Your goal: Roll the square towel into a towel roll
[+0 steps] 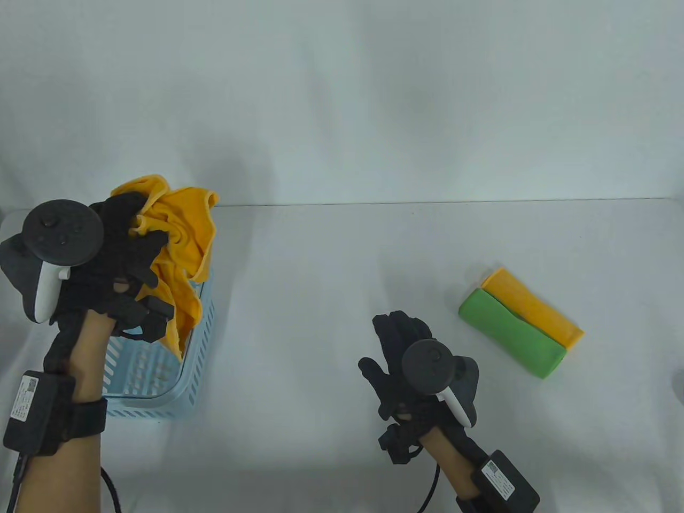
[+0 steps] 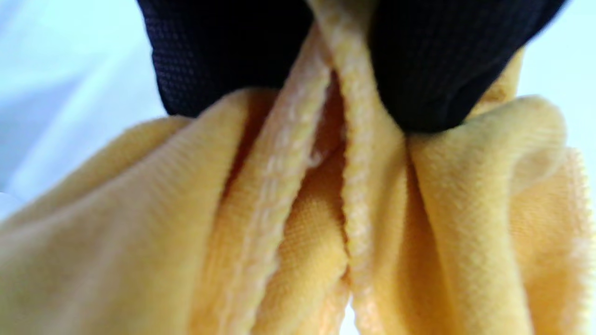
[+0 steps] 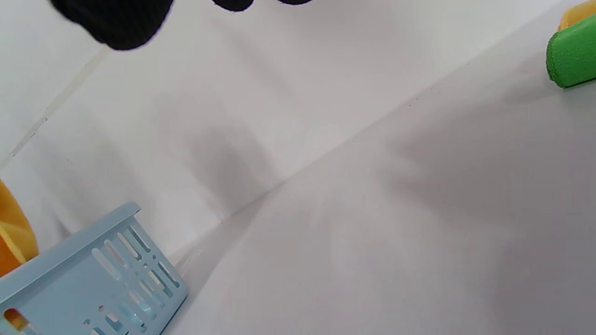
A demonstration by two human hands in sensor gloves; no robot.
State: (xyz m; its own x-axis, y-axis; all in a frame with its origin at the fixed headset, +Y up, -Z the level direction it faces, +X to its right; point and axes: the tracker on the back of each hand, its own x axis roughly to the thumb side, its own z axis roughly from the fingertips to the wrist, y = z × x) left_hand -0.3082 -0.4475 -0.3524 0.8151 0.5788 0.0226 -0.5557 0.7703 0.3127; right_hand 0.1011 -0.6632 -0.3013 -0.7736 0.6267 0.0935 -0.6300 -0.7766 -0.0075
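A bunched yellow-orange towel [image 1: 181, 246] hangs above the light blue basket [image 1: 200, 342], lifted by my left hand [image 1: 136, 235], whose fingers grip its upper folds. In the left wrist view the black fingertips [image 2: 419, 70] pinch the towel's [image 2: 326, 223] hemmed edges close to the lens. My right hand [image 1: 398, 342] hovers over the bare table at centre right, fingers relaxed and holding nothing. In the right wrist view only its fingertips [image 3: 116, 23] show at the top edge.
Two rolled towels lie side by side at the right: a green roll [image 1: 510, 334] [image 3: 572, 56] and a yellow roll [image 1: 534, 307] behind it. The basket [image 3: 93, 274] stands at the table's left. The white table meets a white back wall.
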